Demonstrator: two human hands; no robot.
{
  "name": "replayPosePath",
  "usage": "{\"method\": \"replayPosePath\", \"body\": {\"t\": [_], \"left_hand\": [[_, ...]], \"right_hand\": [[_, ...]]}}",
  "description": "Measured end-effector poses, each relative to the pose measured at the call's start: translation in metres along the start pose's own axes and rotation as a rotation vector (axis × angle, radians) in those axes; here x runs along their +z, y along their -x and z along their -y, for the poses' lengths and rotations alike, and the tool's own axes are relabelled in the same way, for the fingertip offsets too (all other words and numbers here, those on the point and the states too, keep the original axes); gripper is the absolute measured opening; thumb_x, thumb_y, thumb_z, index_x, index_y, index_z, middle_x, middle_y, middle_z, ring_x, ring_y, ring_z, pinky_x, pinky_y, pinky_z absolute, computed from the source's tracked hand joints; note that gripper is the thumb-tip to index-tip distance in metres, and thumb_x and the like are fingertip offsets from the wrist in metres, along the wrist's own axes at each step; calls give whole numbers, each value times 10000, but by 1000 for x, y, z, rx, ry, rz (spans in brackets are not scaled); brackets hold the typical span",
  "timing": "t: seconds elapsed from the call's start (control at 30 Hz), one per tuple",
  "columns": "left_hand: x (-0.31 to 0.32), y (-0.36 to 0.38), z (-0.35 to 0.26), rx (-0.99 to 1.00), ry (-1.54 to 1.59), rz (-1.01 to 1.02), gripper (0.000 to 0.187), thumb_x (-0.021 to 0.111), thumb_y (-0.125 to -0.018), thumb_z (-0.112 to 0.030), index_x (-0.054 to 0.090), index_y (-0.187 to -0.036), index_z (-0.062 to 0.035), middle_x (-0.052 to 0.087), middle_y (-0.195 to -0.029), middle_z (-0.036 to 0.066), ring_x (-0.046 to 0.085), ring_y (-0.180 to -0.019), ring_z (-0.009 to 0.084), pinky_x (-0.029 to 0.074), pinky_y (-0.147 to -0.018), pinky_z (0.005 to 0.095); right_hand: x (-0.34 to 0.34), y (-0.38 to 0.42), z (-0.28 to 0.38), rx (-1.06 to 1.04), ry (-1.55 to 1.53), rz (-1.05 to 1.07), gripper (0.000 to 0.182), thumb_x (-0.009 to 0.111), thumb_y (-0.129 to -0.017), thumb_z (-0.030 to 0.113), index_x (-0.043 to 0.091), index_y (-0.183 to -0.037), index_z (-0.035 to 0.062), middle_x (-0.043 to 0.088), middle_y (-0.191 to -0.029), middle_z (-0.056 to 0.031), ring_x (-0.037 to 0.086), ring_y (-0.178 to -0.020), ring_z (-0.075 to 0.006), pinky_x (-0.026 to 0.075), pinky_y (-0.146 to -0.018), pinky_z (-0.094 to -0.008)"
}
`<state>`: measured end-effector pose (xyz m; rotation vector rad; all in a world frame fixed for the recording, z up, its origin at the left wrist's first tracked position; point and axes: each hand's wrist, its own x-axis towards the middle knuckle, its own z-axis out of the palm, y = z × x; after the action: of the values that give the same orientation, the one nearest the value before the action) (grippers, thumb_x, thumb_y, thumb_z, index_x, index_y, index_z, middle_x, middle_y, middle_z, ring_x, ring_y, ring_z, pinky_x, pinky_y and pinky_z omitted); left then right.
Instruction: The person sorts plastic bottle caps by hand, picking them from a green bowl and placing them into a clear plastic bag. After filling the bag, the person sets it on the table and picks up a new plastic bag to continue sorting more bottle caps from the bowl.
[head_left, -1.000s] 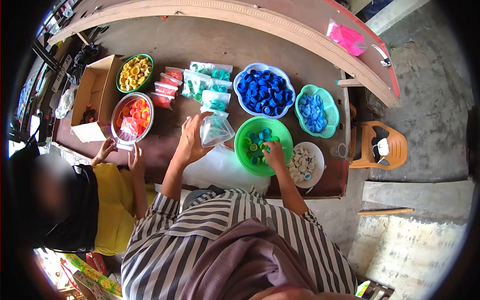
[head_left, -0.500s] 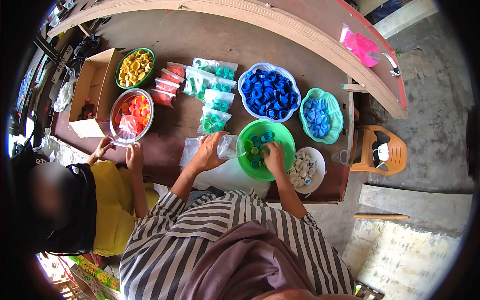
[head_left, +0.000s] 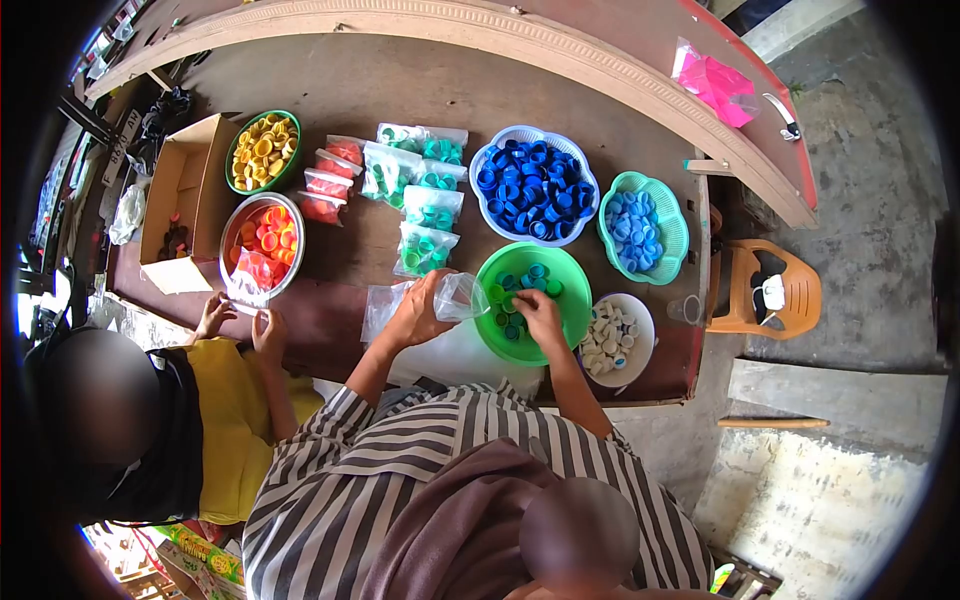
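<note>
My left hand is closed around a clear plastic bag, its open mouth turned toward the green basin. Inside that basin lie green and teal bottle caps. My right hand reaches over the basin's near side, thumb and fingers pinched on a green bottle cap. More flat clear bags lie under and beside my left hand. A white bowl of white caps stands just right of my right forearm.
Behind the basin are a blue basket of dark blue caps and a teal basket of light blue caps. Filled bags lie mid-table. At left, a co-worker's hands hold a bag near a metal bowl and cardboard box.
My right hand has drawn back slightly toward the left within the basin, its fingers now lifted with a cap. My left hand keeps the bag in place. The view has shifted slightly.
</note>
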<state>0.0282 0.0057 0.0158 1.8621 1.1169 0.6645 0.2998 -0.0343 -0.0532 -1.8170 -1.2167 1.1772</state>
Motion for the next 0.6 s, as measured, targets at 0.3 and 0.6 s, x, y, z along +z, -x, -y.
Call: {"method": "replayPosePath", "body": {"t": [0.3, 0.6], "left_hand": [[-2, -6, -30, 79, 53, -57, 805, 814, -671, -197, 399, -1339, -24, 542, -1259, 199, 526, -1177, 373, 414, -1001, 434], [5, 4, -52, 251, 93, -158, 745, 813, -652, -141, 445, -1294, -59, 549, -1207, 167, 551, -1080, 375, 445, -907, 442]], "right_hand": [[-38, 75, 146, -570, -43, -437, 203, 610, -915, 10, 574, -1114, -7, 595, -1050, -96, 592, -931, -152, 475, -826, -282], [-7, 92, 158, -843, 503, -109, 228, 692, -840, 76, 679, -1066, 103, 456, -1340, -162, 573, -1061, -335, 473, -888, -403]]}}
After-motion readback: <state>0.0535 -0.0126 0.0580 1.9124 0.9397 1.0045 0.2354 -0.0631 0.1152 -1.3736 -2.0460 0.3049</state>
